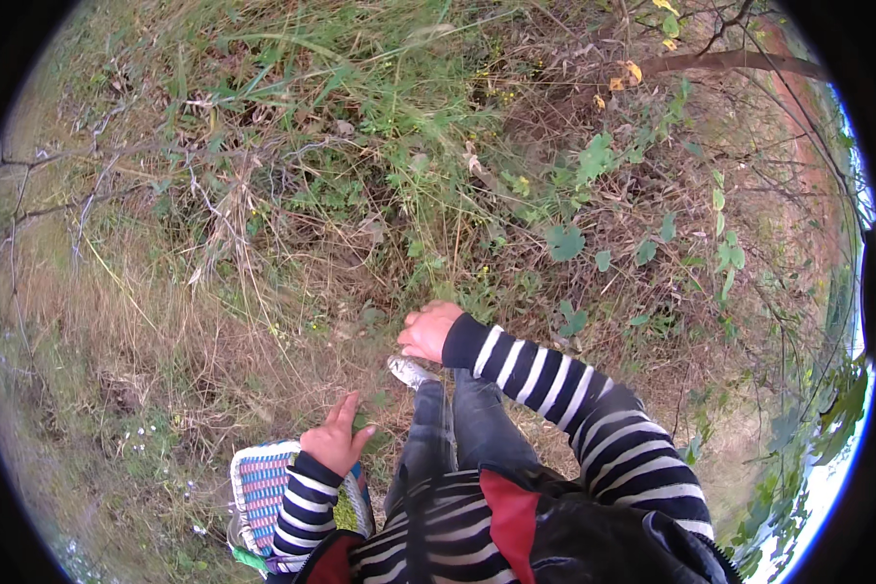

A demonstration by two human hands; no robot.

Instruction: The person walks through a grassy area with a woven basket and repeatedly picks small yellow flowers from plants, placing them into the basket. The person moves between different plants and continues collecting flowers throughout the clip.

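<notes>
My left hand is held over the edge of a woven basket at the lower left, fingers apart and nothing between them. Some yellow-green matter shows inside the basket, partly hidden by my striped sleeve. My right hand is in front of my legs, above a white shoe, its fingers bent downward among grass and low weeds. Whether those fingers hold anything cannot be told. Grey trousers show below the right forearm.
Dry grass and green weeds cover the ground ahead. Bare thorny twigs reach in from the left. A branch crosses the upper right, and broad leaves grow right of centre. Leafy foliage hangs at the lower right.
</notes>
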